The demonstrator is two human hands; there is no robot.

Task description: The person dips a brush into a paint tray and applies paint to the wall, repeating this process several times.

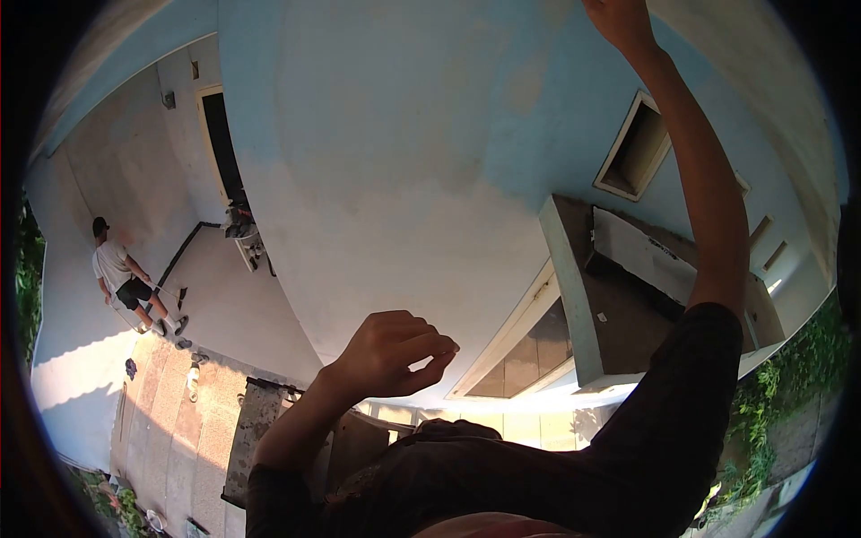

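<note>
My left hand [392, 352] is raised in front of the wall [386, 206]. Its fingers are curled towards the thumb, leaving a small gap, and nothing shows in them. Bare grey-white covers the wall's lower part, while light blue paint lies patchily over the upper part. High at the upper right, my right arm reaches up along the wall. Only the back part of my right hand [621, 22] shows at the top edge; its fingers are cut off by the frame.
A ledge [574, 296] carrying a grey panel [641, 251] juts out at right, below a framed wall opening [633, 146]. Below my left hand stands a dark, stained surface [256, 430]. Far left, a person [117, 269] holds a long pole beside a doorway [220, 143].
</note>
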